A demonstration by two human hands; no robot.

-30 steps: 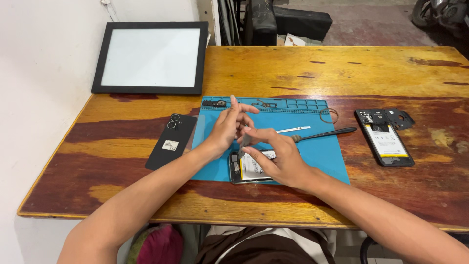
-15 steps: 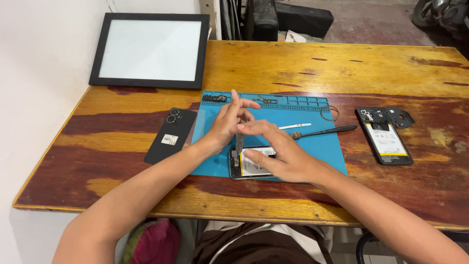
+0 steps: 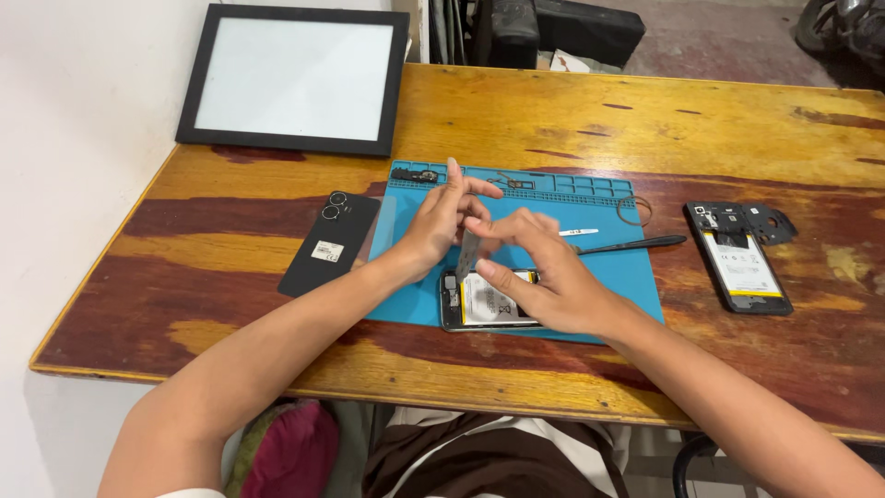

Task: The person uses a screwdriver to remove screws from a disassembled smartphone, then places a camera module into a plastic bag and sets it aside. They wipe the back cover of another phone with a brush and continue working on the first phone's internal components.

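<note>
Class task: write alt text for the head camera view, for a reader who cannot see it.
Two bare hands, the left hand and the right hand, pinch a thin grey strip above an opened phone on a blue work mat. A black back cover lies left of the mat, a second opened phone lies right, all on a wooden table.

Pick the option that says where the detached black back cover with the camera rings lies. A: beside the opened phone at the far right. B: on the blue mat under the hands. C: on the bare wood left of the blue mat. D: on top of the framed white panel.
C: the black back cover lies flat on the wooden table, just off the left edge of the blue mat, apart from both hands.
</note>
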